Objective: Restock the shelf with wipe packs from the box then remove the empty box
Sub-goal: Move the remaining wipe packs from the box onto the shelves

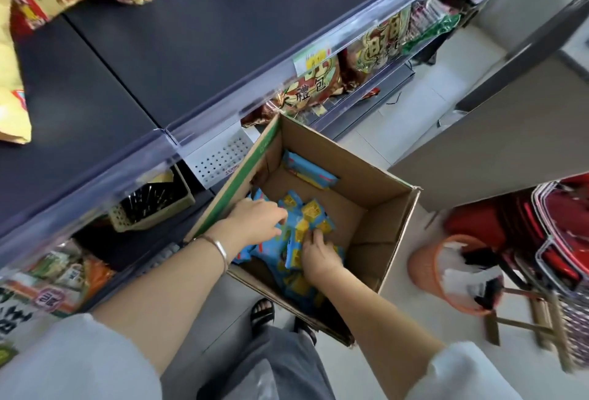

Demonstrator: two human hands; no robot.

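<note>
Our right hand (320, 257), at 6 o'clock in the box (387, 227), curls its grip round the blue-and-yellow wipe packs (306, 219) heaped inside. Our left hand (256, 221), at 9 o'clock, lies on the heap; whether its grip holds anything we cannot tell. At 12 o'clock, beyond the box, is the dark shelf (191, 48).

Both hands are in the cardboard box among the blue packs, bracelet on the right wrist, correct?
Not quite: the head view shows the bracelet on the left wrist, not the right. The left hand and right hand are both in the cardboard box among the blue packs.
</note>
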